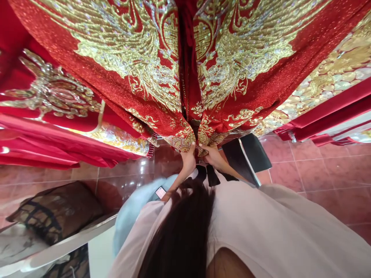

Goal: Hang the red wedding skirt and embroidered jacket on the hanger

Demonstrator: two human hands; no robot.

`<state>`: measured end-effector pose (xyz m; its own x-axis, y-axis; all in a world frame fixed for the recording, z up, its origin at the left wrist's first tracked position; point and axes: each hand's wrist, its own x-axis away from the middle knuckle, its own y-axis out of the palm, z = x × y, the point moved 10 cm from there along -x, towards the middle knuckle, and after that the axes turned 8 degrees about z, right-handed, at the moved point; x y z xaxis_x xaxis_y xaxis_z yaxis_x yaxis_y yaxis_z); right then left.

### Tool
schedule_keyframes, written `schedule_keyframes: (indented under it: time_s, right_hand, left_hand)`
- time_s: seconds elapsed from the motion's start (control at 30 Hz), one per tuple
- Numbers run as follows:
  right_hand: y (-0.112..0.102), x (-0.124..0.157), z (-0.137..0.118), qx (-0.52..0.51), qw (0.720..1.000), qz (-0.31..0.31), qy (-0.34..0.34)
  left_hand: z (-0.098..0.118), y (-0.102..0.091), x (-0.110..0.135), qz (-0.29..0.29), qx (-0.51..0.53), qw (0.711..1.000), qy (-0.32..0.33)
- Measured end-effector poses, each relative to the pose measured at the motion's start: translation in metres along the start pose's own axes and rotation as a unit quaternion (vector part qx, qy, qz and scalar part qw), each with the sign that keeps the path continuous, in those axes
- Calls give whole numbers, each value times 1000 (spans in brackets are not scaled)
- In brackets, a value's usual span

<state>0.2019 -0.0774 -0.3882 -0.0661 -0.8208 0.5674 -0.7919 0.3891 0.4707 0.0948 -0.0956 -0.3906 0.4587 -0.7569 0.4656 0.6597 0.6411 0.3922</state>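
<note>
A red garment (139, 100) with gold embroidery and beads hangs before me, parted down the middle by a dark front opening. My left hand (188, 158) is closed on the garment's lower edge just left of that opening, thumb on top of the gold-stitched corner. On the other side, my right hand (213, 157) pinches the matching corner, its thumb also lying over the embroidery. Both hands are close together, with the two edges nearly meeting between them. The fingers under the cloth are hidden.
More red and gold garments hang at left (63, 90) and right (327, 77). A black seat (246, 154) stands to the right on the red tiled floor (307, 166). At lower left, a brown bag (72, 208) lies beside a white edge. A phone (160, 192) shows near my left forearm.
</note>
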Motion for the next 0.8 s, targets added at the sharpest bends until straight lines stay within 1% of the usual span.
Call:
schedule_keyframes:
  time_s: [0.1,0.23,0.37,0.6,0.7,0.8]
  right_hand:
    - [2,-1,-1,-8,1000,25,-6]
    - [8,-3,-1,0,999,26,-20]
    - [6,-5,0,-2,999,33,-28]
    - [-2,-7,1,-7,999,41,-3]
    - [-1,-9,2,16,999,44,-3]
    - [-1,-13,7,43,998,52,6]
  left_hand:
    - [2,-5,-2,7,-12,1000,28]
    - [0,-10,-5,9,-10,999,52]
    - [-7,-11,-7,13,-2,999,48]
    - [-12,-5,-6,-3,6,998,57]
    - [-11,-5,-8,-1,-6,998,65]
    - [-13,-4,-9,-10,12,998,57]
